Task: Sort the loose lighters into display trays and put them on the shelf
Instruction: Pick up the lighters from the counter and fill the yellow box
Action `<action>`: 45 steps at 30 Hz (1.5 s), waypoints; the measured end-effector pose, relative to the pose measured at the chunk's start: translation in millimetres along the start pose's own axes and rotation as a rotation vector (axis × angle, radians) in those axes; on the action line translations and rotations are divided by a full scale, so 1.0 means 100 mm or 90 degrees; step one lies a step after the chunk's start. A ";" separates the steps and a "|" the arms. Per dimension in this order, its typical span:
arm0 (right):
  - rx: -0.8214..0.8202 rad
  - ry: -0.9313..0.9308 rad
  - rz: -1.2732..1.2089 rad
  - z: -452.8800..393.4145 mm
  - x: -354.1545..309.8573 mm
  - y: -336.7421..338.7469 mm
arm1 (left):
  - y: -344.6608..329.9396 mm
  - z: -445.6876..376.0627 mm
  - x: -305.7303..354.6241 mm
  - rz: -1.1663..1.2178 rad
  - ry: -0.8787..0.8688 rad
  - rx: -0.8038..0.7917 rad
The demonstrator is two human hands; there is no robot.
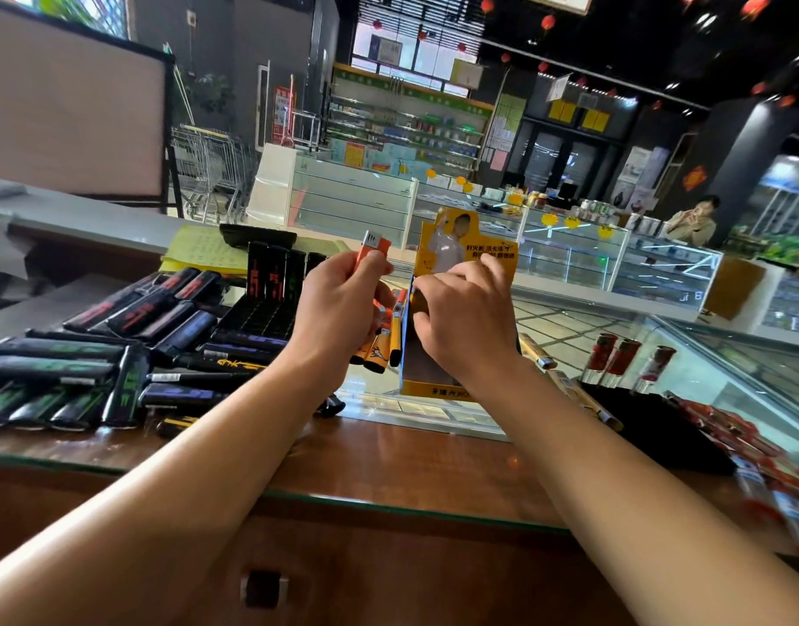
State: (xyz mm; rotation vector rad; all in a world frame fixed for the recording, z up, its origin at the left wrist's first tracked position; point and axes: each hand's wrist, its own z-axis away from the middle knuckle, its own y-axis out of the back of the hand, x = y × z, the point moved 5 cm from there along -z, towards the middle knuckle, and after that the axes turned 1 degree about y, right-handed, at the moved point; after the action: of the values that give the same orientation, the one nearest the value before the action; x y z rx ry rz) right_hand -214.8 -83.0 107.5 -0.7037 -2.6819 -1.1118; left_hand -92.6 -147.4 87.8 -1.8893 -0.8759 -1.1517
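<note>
An orange lighter (371,250) with a silver top is standing up out of the left hand (339,305), which is pinching it between thumb and curled fingers, raised above the counter. More orange and yellow lighters (382,345) are showing just below that hand; whether the hand is holding them too cannot be told. Just to the right, the yellow display tray (461,250), a cardboard box with a tall printed back card, is sitting upright on the glass-topped wooden counter (388,463). The right hand (467,318) is resting on the tray's front, fingers curled over it and gripping its edge.

To the left, a heap of loose black lighters (117,350) with red, green and purple markings is lying on the counter, and behind them a black tray (275,286) is holding a few black lighters upright in a row. A yellow sheet of paper (203,250) is lying beyond that. On the right, red-capped items (623,359) are standing near a black mat. Across the aisle, glass showcases (569,255) are lining the shop, and a person (693,223) is sitting behind one.
</note>
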 end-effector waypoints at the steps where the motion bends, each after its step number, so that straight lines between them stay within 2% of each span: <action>1: -0.054 0.005 -0.002 0.01 0.01 0.00 | 0.00 0.00 0.00 -0.003 -0.002 0.000; 3: -0.155 0.000 0.009 0.02 0.07 -0.01 | -0.01 0.01 0.01 -0.008 -0.003 -0.002; 6: -0.217 -0.011 0.022 0.02 0.11 -0.02 | 0.00 0.02 0.01 -0.005 0.000 -0.005; 15: -0.215 -0.025 0.044 0.02 0.08 -0.02 | -0.02 0.04 0.02 -0.030 -0.009 -0.014; 18: -0.173 -0.025 0.011 0.03 0.11 0.02 | -0.04 0.06 0.03 -0.070 -0.025 -0.032; 20: -0.085 -0.039 -0.074 0.02 0.16 0.11 | -0.07 0.07 0.02 -0.123 -0.040 -0.051; 23: 0.038 -0.092 -0.381 0.03 0.26 0.29 | -0.13 0.08 -0.01 -0.176 -0.054 -0.086; 25: 0.064 -0.117 -0.560 0.03 0.27 0.36 | -0.15 0.09 0.00 -0.186 -0.065 -0.095; 29: 0.066 -0.106 -0.623 0.02 0.22 0.40 | -0.18 0.12 0.04 -0.225 -0.103 -0.111; 32: 0.083 -0.146 -0.662 0.02 0.27 0.40 | -0.16 0.12 0.04 -0.252 -0.124 -0.102; 35: 0.115 -0.182 -0.663 0.00 0.39 0.43 | -0.17 0.17 0.06 -0.354 -0.168 -0.072; 40: 0.143 -0.182 -0.540 0.02 0.47 0.47 | -0.23 0.26 0.14 -0.548 -0.297 -0.033; 45: 0.083 -0.136 -0.345 0.04 0.42 0.34 | -0.28 0.29 0.11 -0.741 -0.362 -0.070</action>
State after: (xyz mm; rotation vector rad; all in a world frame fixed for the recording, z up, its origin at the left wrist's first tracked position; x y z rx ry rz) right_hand -235.3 -44.3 139.1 -0.0658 -3.2007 -0.9887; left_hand -100.4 -107.0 95.9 -1.7823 -2.4660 -1.2599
